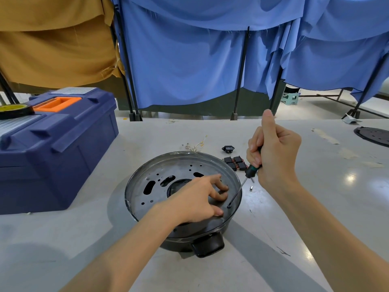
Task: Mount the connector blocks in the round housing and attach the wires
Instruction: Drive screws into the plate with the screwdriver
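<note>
The round housing [160, 171], a dark metal pan with slots and holes in its floor, stands on the table in front of me. My left hand [197, 199] rests inside it with fingers curled down onto the floor; what lies under the fingers is hidden. My right hand [273, 152] grips a screwdriver [242, 184] with a black and green handle. Its tip touches the housing floor near the right rim. Several black connector blocks [235, 163] lie just right of the housing, with a black socket [228, 148] behind them. Thin pale wires [195, 144] lie behind the rim.
A dark blue toolbox [52, 148] with an orange handle fills the table's left side, a tape roll [14, 110] on its lid. A small metal part [251, 188] lies by the housing. A black round plate [372, 135] sits far right. Blue and tan curtains hang behind.
</note>
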`<state>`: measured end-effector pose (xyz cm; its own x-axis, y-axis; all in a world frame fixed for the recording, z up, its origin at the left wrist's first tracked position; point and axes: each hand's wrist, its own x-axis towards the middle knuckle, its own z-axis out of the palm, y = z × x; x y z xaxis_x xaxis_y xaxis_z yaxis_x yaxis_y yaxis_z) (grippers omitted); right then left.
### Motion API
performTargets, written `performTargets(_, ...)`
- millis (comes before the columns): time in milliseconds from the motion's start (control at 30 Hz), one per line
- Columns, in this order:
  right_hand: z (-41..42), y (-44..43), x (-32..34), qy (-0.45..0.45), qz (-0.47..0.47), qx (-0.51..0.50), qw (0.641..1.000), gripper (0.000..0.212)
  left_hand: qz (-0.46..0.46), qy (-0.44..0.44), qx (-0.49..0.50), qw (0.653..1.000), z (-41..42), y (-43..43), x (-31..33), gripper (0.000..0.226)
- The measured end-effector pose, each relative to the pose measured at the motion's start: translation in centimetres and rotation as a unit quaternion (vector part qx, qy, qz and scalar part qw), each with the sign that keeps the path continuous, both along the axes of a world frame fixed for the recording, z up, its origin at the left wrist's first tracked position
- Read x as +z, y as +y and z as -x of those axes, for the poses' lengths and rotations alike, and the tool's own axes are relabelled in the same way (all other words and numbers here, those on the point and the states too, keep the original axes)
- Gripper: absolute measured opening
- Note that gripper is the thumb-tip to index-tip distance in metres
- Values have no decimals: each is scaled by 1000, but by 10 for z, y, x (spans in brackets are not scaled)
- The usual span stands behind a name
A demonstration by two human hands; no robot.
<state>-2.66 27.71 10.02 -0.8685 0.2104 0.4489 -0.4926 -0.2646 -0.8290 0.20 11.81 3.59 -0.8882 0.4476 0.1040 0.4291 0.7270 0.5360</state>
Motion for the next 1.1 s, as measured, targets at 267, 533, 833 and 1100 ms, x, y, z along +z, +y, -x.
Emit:
performTargets(267, -3, -2, 1, -2, -13, 7, 1000, 65, 0, -2, 1, 1000, 1, 1, 1, 24)
performTargets(533, -12, 9, 13, -21, -133, 241, 961, 37, 2, 1, -3, 1000, 2, 0, -3, 24)
performTargets(833, -26, 29, 22, 77, -388, 163, 904, 31, -24, -12, 12, 1000, 4, 1, -6, 31)
performTargets(1100, -32, 37, 31, 67, -523, 178, 831, 37, -68, -42, 17, 997, 2, 1, -6, 30)
